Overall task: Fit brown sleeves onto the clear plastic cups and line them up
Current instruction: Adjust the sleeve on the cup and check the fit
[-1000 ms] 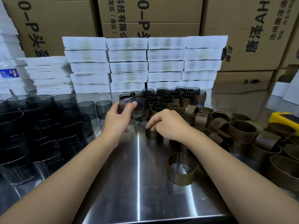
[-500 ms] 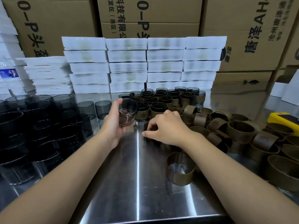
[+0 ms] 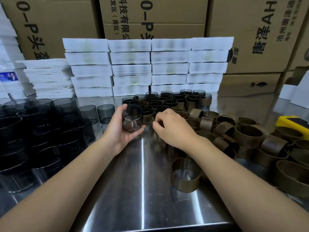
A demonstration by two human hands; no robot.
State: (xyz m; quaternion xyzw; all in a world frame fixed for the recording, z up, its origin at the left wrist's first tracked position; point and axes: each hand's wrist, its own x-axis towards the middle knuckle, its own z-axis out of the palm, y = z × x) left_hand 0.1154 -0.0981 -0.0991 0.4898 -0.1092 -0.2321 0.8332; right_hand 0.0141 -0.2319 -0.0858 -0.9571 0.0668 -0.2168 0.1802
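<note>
2 hands meet over the middle of the steel counter (image 3: 142, 190). The left hand (image 3: 119, 131) grips a smoky clear cup (image 3: 133, 118) from the side and below, thumb at the rim and fingers cupped under the base, lifted off the surface with its mouth turned away from the person; it wears no sleeve. Just beside it, the right hand (image 3: 170, 126) has its fingers curled inward, knuckles up, close to the nearest of the sleeved cups (image 3: 167, 102). Whether those fingers pinch anything I cannot tell, since the hand hides them.

The sleeved cups stand in tight rows toward the far edge, in front of stacked white boxes (image 3: 147, 67), with cardboard cartons (image 3: 250, 30) behind. Bare cups (image 3: 41, 131) crowd the left edge, many of them stacked or packed against each other. Loose sleeves (image 3: 250, 136) lie heaped along the right side, some upright, some tipped. 1 single sleeve (image 3: 185, 174) stands alone nearer the front edge, just left of the right forearm. A yellow device (image 3: 292, 123) sits at the right edge.
</note>
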